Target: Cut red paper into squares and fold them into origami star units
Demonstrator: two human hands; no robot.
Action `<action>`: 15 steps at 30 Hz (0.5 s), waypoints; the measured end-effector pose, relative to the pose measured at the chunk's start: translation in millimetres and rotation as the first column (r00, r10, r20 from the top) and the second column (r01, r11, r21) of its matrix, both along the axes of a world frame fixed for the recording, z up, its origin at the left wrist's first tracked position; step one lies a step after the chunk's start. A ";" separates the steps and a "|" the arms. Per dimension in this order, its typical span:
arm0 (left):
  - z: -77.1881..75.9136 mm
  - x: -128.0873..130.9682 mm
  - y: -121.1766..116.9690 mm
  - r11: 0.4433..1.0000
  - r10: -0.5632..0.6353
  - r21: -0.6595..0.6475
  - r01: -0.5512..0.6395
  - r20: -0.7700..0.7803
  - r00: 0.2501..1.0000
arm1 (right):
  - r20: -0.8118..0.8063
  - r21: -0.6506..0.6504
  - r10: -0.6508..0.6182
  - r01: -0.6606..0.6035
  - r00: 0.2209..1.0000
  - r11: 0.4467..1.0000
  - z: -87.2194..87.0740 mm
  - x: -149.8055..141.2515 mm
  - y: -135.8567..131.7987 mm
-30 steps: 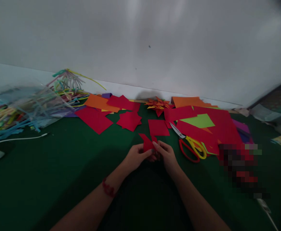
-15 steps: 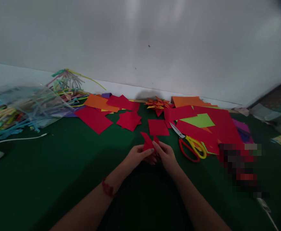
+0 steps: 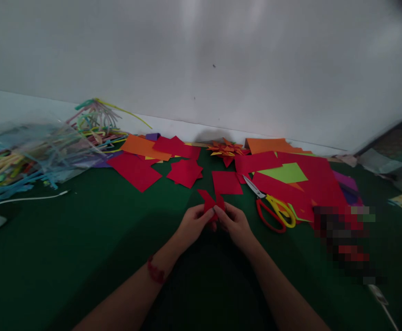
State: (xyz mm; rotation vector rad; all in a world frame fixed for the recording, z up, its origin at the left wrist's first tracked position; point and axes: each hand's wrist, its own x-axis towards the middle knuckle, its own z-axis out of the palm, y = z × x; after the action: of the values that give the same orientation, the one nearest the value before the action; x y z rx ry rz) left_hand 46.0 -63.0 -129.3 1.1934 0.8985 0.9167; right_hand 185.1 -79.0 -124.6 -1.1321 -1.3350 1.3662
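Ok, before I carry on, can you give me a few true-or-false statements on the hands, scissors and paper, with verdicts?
1. The left hand and right hand both hold the folded red paper. True.
2. The scissors lie to the left of the hands. False: they lie to the right.
3. The red bracelet is on the left wrist. True.
4. Both scissor handles are blue. False: one is red, the other yellow.
5. The spiky paper piece lies beyond the hands, towards the wall. True.
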 end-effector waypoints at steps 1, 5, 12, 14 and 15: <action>-0.9 0.3 0.1 1.000 0.000 -0.011 0.000 0.008 1.000 | 0.004 0.005 0.000 0.000 1.000 1.000 0.0 0.0 -0.1; -4.8 1.2 0.8 0.999 -0.001 -0.052 0.005 0.075 0.997 | 0.014 0.020 -0.014 0.014 1.000 1.000 -1.2 0.2 0.7; -8.1 0.3 0.3 0.997 -0.063 -0.036 0.066 0.088 0.994 | -0.020 -0.013 -0.096 0.096 0.995 0.995 -4.1 1.0 4.3; -8.2 0.0 0.1 0.997 -0.069 -0.020 0.071 0.079 0.994 | -0.056 -0.070 -0.106 0.102 0.993 0.992 -4.5 0.9 4.5; -8.5 -0.2 0.1 0.997 -0.072 -0.017 0.073 0.079 0.994 | -0.070 -0.090 -0.117 0.111 0.991 0.990 -4.6 0.7 4.4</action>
State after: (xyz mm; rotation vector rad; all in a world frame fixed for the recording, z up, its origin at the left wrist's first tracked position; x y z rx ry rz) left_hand 45.8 -62.9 -137.8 1.1581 0.7945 0.8883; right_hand 185.8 -74.6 -129.2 -1.1844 -1.1500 1.3799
